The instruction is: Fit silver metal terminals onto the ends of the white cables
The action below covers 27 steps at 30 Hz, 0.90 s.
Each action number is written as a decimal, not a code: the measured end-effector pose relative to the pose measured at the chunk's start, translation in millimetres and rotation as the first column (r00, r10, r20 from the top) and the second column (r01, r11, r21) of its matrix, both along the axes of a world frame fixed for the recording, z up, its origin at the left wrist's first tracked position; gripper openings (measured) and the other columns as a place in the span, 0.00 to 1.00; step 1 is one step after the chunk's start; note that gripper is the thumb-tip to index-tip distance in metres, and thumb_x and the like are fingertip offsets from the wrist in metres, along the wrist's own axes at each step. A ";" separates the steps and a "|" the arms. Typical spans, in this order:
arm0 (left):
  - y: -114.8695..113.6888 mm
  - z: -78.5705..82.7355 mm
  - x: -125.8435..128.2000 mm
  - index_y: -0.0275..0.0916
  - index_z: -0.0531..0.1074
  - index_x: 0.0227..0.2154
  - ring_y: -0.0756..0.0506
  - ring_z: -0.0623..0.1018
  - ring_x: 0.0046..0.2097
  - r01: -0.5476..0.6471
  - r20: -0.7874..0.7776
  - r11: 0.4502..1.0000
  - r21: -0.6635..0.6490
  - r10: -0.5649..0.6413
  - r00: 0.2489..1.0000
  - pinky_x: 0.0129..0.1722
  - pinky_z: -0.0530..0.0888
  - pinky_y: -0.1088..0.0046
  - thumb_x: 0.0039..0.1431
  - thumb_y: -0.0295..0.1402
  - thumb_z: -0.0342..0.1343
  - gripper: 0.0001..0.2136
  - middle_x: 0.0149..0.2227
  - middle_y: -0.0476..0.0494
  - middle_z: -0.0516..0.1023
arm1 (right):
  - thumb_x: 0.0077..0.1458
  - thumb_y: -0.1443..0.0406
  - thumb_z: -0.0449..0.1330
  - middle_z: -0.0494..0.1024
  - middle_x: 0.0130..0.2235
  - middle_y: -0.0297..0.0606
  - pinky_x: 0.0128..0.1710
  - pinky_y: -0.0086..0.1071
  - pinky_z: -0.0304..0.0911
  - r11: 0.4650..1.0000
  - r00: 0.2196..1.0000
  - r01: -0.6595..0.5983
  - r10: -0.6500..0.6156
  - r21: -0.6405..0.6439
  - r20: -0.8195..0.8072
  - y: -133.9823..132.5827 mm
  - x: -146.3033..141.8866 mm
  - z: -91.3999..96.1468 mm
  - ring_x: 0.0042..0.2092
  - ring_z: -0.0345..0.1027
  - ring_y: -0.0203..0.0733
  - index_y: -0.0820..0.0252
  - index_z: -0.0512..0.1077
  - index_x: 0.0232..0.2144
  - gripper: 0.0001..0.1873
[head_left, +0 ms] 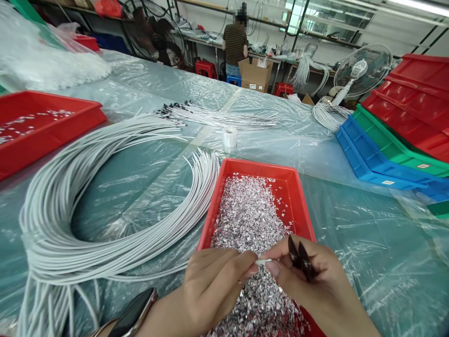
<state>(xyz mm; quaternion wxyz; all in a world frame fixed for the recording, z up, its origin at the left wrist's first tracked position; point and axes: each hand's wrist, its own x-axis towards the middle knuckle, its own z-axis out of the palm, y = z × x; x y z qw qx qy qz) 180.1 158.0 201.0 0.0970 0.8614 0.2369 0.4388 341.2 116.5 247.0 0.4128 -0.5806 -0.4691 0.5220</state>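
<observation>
My left hand (217, 281) is closed on a white cable, whose end (263, 262) sticks out between thumb and forefinger. At that tip, the thumb and forefinger of my right hand (312, 271) pinch together. Tucked in the right palm is a pair of dark, pointed snips (300, 257), blades apart and pointing up; their handles are hidden. Both hands are over a red tray (301, 196) filled with small silvery foil scraps (245, 220). A large coil of white cables (49, 206) lies left of the tray, its cut ends fanned beside the tray's rim.
Behind the tray stand a white roll (229, 137) and a bundle of cables with black ends (224, 117). Another red tray (52, 126) sits at left. Stacked red, green and blue trays (403, 126) are at right. Farther back are fans (361, 70) and a person (235, 44).
</observation>
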 end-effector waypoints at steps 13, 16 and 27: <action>0.8 -6.6 2.3 0.32 0.67 0.35 0.51 0.75 0.21 -0.014 0.021 0.999 0.042 0.013 1.000 0.19 0.67 0.76 0.66 0.23 0.43 0.08 0.21 0.45 0.77 | 0.49 0.64 0.60 0.50 0.18 0.23 0.20 0.31 0.38 0.998 0.998 0.053 -0.053 -0.029 -0.016 -2.2 1.8 -3.1 0.21 0.41 0.33 0.55 0.71 0.24 0.04; 1.0 -6.2 2.4 0.31 0.67 0.36 0.51 0.75 0.21 -0.015 0.012 0.999 0.041 0.014 1.000 0.18 0.67 0.75 0.66 0.23 0.43 0.08 0.21 0.45 0.77 | 0.48 0.64 0.61 0.49 0.18 0.23 0.21 0.31 0.38 0.997 0.998 0.054 -0.056 -0.047 -0.035 -1.1 1.9 -3.0 0.21 0.40 0.33 0.55 0.71 0.23 0.04; 1.2 -11.1 2.4 0.32 0.67 0.36 0.51 0.74 0.22 0.043 0.022 0.996 -0.076 -0.042 0.999 0.20 0.66 0.74 0.66 0.25 0.43 0.08 0.24 0.45 0.78 | 0.46 0.66 0.60 0.48 0.18 0.21 0.20 0.31 0.37 0.991 0.992 0.088 -0.096 -0.099 -0.076 2.1 -1.3 1.4 0.21 0.36 0.32 0.57 0.69 0.21 0.04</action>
